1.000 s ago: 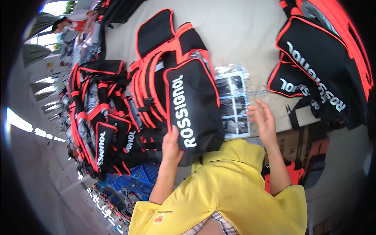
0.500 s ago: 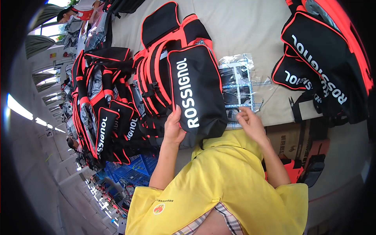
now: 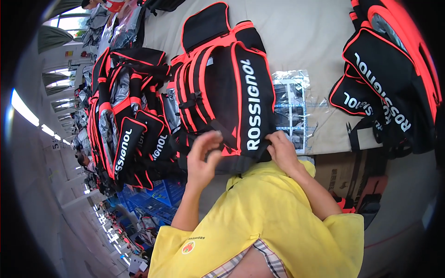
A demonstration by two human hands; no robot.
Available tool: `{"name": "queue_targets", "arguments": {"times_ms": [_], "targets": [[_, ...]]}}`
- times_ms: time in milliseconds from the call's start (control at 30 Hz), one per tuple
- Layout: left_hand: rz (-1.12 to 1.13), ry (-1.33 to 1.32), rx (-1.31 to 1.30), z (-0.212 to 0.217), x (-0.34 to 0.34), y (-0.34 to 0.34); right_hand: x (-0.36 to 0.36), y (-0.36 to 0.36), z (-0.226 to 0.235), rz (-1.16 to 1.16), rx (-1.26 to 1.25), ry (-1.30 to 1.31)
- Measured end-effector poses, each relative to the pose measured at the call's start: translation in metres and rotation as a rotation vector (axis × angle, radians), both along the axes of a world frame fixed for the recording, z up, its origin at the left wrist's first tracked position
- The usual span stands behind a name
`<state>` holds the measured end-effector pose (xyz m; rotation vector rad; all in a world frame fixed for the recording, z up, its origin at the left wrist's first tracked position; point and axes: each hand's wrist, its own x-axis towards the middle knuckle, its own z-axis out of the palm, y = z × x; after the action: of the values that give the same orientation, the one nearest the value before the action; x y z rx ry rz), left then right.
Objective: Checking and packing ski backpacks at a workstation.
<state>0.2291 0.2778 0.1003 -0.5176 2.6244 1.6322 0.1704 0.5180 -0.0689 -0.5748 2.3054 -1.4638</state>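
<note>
A black backpack (image 3: 218,88) with bright red-orange piping and straps lies on the table in front of me. White lettering runs along its side panel (image 3: 254,92), and its top flap (image 3: 205,28) is spread out at the far end. Above the near end of the bag is my left hand (image 3: 204,157), thumb and fingers apart, holding nothing. My right hand (image 3: 282,150) pinches the near right edge of the side panel; its fingertips are partly hidden. Just beyond that hand, a clear plastic bag (image 3: 291,106) with blue and white print lies flat beside the backpack.
More black and red-orange bags are heaped at the left (image 3: 125,106); others stand at the right (image 3: 380,78). A brown carton (image 3: 340,173) sits below the table's edge, and blue crates (image 3: 150,197) are at lower left. Another person (image 3: 113,5) is at the far left.
My left hand has let go of the side panel and opened. My right hand has moved from the plastic bag to the panel's edge. The panel now stands narrower, showing more of the bag's front.
</note>
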Motion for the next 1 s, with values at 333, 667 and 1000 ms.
{"name": "queue_targets", "arguments": {"times_ms": [333, 667, 1000], "targets": [[-0.54, 0.261, -0.834, -0.027, 0.025, 0.004, 0.023, -0.006, -0.004, -0.153, 0.021, -0.067], [-0.146, 0.478, -0.526, -0.002, -0.038, -0.083, 0.047, -0.062, 0.095, -0.074, -0.052, 0.488], [-0.2, 0.476, -0.389, -0.029, -0.033, -0.1, 0.084, -0.095, 0.071, -0.324, 0.166, 0.531]]}}
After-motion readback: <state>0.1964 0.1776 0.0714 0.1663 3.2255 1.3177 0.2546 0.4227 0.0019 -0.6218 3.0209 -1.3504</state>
